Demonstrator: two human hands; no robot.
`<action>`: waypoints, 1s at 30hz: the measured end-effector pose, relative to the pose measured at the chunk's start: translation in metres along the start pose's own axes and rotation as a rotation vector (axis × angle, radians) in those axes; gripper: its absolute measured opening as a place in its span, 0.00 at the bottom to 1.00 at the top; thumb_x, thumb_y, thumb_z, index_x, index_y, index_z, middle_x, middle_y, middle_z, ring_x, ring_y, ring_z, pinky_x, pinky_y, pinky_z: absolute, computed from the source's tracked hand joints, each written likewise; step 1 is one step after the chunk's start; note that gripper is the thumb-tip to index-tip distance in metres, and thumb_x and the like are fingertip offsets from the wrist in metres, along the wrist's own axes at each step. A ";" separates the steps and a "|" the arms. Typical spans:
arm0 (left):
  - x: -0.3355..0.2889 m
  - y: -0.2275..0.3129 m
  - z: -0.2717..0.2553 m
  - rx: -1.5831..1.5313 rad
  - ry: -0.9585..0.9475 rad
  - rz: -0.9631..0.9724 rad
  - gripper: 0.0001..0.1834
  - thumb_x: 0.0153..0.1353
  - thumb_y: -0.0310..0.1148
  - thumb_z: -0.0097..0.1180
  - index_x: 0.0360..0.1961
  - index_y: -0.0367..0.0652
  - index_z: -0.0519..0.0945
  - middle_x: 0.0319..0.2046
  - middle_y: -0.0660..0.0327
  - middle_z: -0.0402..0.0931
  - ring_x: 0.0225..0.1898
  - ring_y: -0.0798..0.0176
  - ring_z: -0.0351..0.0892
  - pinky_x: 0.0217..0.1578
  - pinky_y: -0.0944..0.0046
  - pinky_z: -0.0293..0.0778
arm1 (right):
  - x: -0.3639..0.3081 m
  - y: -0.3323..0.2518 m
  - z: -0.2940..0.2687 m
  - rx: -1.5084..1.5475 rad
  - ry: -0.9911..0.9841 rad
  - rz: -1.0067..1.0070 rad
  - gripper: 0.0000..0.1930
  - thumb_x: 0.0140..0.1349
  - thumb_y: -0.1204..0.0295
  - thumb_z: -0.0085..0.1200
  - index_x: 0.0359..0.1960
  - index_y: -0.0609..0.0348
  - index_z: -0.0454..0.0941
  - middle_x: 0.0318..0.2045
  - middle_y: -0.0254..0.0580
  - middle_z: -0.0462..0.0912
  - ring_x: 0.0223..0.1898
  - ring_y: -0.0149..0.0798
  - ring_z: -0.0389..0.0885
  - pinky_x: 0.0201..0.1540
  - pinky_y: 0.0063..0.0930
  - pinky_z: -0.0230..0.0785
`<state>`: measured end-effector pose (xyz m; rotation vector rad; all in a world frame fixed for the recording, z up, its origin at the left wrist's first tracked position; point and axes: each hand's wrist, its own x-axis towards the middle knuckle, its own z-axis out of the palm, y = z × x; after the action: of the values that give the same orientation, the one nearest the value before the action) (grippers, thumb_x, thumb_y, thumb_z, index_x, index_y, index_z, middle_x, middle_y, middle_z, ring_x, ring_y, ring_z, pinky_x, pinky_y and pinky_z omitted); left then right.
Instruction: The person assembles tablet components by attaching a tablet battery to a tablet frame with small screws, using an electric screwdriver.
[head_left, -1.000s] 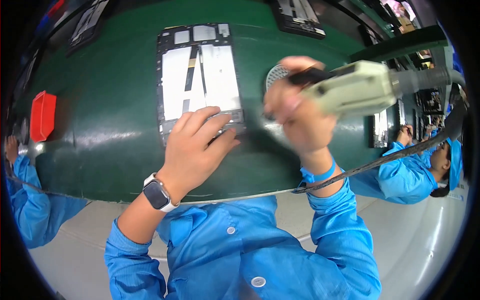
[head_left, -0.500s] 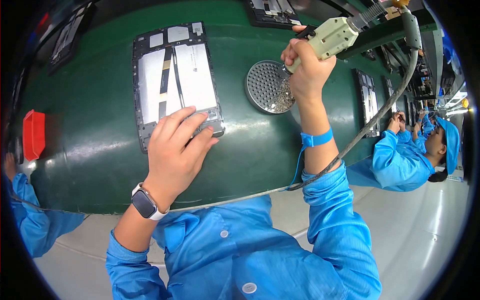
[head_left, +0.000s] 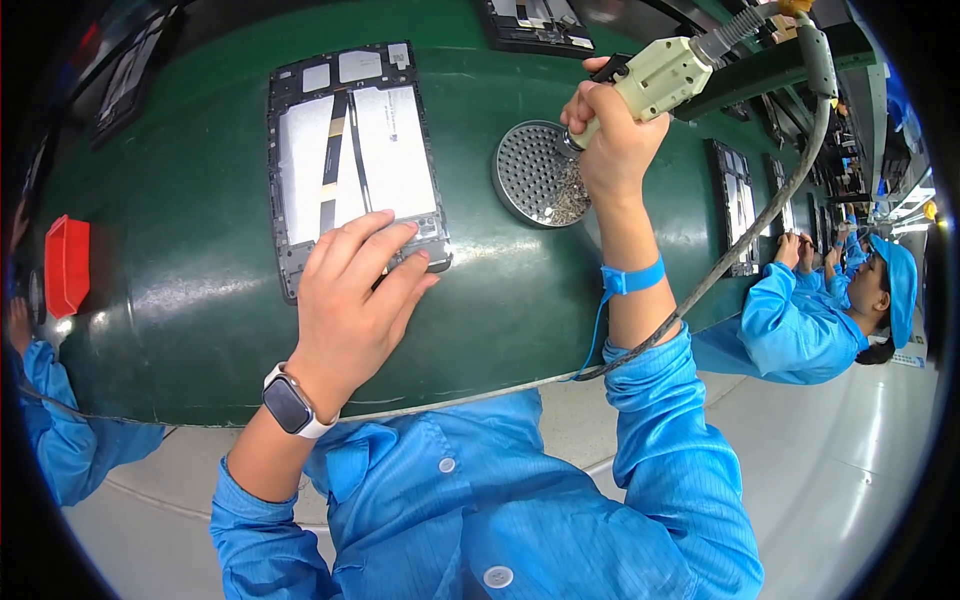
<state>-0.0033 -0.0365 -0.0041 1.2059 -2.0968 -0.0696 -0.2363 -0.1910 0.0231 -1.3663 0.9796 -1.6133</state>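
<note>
An opened tablet with a black frame (head_left: 436, 200), bare silver battery area and dark ribbon cables lies on the green bench. My left hand (head_left: 350, 290) rests on its lower part, fingers spread over the near edge and holding nothing. In my right hand (head_left: 622, 140) is a cream electric screwdriver (head_left: 662, 78), tilted, with my fingers wrapped round it. Its lower end is over a round grey dish (head_left: 520, 170) with a perforated plate, to the right of the tablet. Small loose screws (head_left: 568, 200) lie heaped on the dish's right side, partly behind my hand. The screwdriver's tip is hidden.
A grey cable (head_left: 790, 190) hangs from above and passes by my right forearm. More opened tablets lie at the far edge (head_left: 540, 25), far left (head_left: 130, 80) and right (head_left: 737, 205). A red tray (head_left: 67, 265) sits at left. Co-workers (head_left: 810, 310) are on both sides.
My hands hold almost the same pose, with the screwdriver still over the dish. The tablets at the far edge and far left sit very slightly further left.
</note>
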 end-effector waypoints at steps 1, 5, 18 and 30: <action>0.000 0.000 0.000 -0.002 -0.001 0.000 0.12 0.48 0.30 0.70 0.35 0.40 0.84 0.45 0.57 0.80 0.52 0.50 0.77 0.45 0.53 0.74 | 0.000 0.000 0.000 0.000 0.000 -0.001 0.10 0.55 0.80 0.53 0.39 0.72 0.76 0.16 0.37 0.70 0.15 0.31 0.68 0.23 0.30 0.66; 0.002 0.001 -0.001 -0.002 -0.008 -0.001 0.12 0.48 0.30 0.70 0.35 0.40 0.84 0.45 0.57 0.80 0.52 0.50 0.77 0.45 0.53 0.74 | -0.001 -0.001 -0.001 -0.002 0.012 0.004 0.10 0.55 0.80 0.53 0.38 0.71 0.76 0.16 0.37 0.70 0.15 0.31 0.68 0.23 0.30 0.66; -0.023 0.020 -0.005 0.178 -0.142 -0.169 0.24 0.52 0.30 0.67 0.53 0.51 0.81 0.61 0.51 0.71 0.65 0.41 0.66 0.62 0.41 0.64 | -0.022 -0.045 0.023 0.314 -0.119 -0.113 0.17 0.57 0.80 0.52 0.48 0.76 0.73 0.18 0.37 0.72 0.16 0.31 0.68 0.25 0.30 0.68; -0.031 0.014 -0.003 -0.016 0.041 -0.189 0.14 0.54 0.27 0.58 0.43 0.39 0.84 0.58 0.48 0.72 0.64 0.42 0.67 0.62 0.41 0.67 | -0.095 -0.044 0.092 0.221 -0.418 0.176 0.19 0.59 0.76 0.50 0.52 0.69 0.69 0.18 0.33 0.68 0.18 0.29 0.66 0.26 0.31 0.65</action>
<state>-0.0020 -0.0043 -0.0139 1.3819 -1.9393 -0.1463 -0.1382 -0.0924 0.0381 -1.3493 0.6311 -1.1992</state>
